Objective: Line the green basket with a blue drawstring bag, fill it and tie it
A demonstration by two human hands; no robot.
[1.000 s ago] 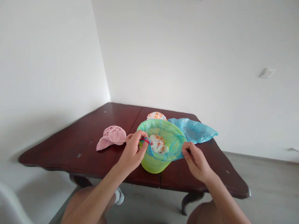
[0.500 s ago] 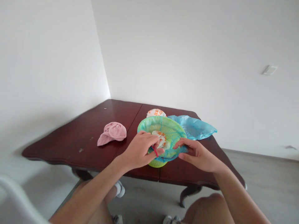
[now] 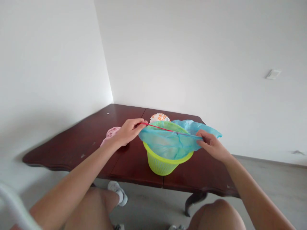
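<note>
A yellow-green plastic basket (image 3: 163,164) stands near the table's front edge, lined with a thin translucent blue plastic bag (image 3: 168,143). The bag's near edge is lifted above the rim and pulled taut sideways. My left hand (image 3: 131,129) pinches the left end of a red drawstring (image 3: 158,127) running along that edge. At the right, my right hand (image 3: 209,143) is closed on the edge of the blue bag. The basket's inside is hidden behind the raised plastic.
Behind the basket lies a white crumpled bag with orange print (image 3: 159,117). More blue plastic (image 3: 192,126) spreads out at the back right. A pink cloth (image 3: 110,133) is partly covered by my left arm. The dark wooden table (image 3: 79,137) meets white walls.
Both hands have moved apart and upward, stretching the bag's near edge and red drawstring above the rim. The white and orange contents seen inside earlier are now hidden.
</note>
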